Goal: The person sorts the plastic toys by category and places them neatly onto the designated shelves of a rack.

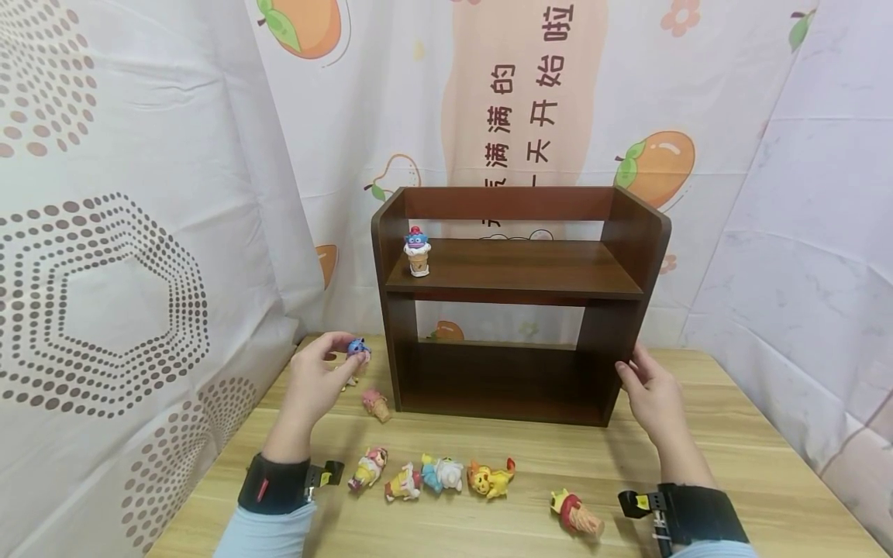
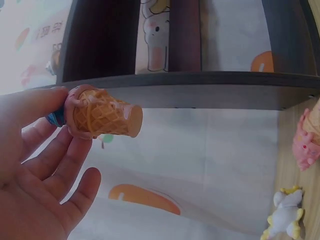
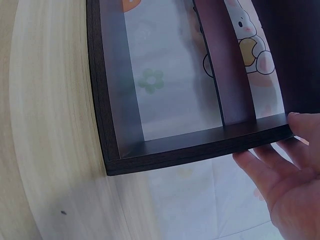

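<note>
**Two bare hands, light blue sleeves, black wrist bands**

The left hand and right hand are bare, with no rings or gloves. Each forearm ends in a pale blue sleeve, the left sleeve and the right sleeve showing at the bottom edge. A wide black wrist band wraps the left wrist, marked with a small red tag, and carries a little black clip mount with metal parts. The right wrist band is alike, its black mount showing pale screws and fittings
</note>
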### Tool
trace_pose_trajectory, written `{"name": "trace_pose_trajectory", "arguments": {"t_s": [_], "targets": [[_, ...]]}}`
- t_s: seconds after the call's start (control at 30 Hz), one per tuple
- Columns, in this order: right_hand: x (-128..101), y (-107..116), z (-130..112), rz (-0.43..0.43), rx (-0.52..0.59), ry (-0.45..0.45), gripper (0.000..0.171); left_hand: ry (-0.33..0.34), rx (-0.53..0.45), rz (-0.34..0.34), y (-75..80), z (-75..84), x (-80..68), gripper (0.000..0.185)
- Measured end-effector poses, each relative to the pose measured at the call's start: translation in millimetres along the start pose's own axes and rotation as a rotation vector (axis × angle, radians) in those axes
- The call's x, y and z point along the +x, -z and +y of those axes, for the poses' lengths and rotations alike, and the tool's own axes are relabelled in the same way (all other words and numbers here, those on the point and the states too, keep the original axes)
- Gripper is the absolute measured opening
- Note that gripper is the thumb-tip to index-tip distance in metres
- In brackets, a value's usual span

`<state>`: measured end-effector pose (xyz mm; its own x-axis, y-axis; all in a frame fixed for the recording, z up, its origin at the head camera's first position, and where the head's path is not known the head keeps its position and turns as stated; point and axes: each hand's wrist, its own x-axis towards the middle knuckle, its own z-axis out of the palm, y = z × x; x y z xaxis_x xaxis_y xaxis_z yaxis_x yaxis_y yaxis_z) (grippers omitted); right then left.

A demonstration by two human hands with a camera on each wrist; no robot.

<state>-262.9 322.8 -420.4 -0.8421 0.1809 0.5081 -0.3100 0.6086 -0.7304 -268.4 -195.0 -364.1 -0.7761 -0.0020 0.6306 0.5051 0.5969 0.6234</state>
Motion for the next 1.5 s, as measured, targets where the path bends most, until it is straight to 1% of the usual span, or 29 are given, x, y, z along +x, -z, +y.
{"name": "trace_pose_trajectory", "arguments": {"t_s": [0.3, 0.53, 0.73, 0.83, 1.13, 1.33, 1.5], "targets": [[0.1, 0.5, -0.6, 0.001, -0.004, 0.002, 0.054, -0.031, 0.014, -0.001, -0.2, 11.1, -1.6, 0.026], [-0.2, -0.6, -0.4, 0.01, -0.005, 0.009, 0.052, -0.047, -0.031, -0.037, -4.1, 17.1, -3.5, 0.024], [0.1, -2.8, -0.8, 0.024, 0.016, 0.024, 0.05, -0.099, -0.035, -0.047, -9.1, 21.3, -5.4, 0.023], [0.3, -2.8, -1.2, 0.027, 0.014, 0.025, 0.05, -0.108, -0.033, -0.05, -11.0, 23.5, -6.6, 0.023], [-0.5, -2.3, -0.1, 0.017, 0.019, 0.02, 0.051, -0.081, -0.065, -0.103, -16.5, 32.1, -10.0, 0.023], [0.0, -2.5, 1.2, 0.015, 0.021, 0.022, 0.051, -0.093, -0.077, -0.122, -21.8, 35.5, -12.5, 0.022], [0.6, -2.8, 1.6, 0.015, 0.015, 0.021, 0.051, -0.094, -0.119, -0.152, -26.4, 38.3, -14.7, 0.022]]}}
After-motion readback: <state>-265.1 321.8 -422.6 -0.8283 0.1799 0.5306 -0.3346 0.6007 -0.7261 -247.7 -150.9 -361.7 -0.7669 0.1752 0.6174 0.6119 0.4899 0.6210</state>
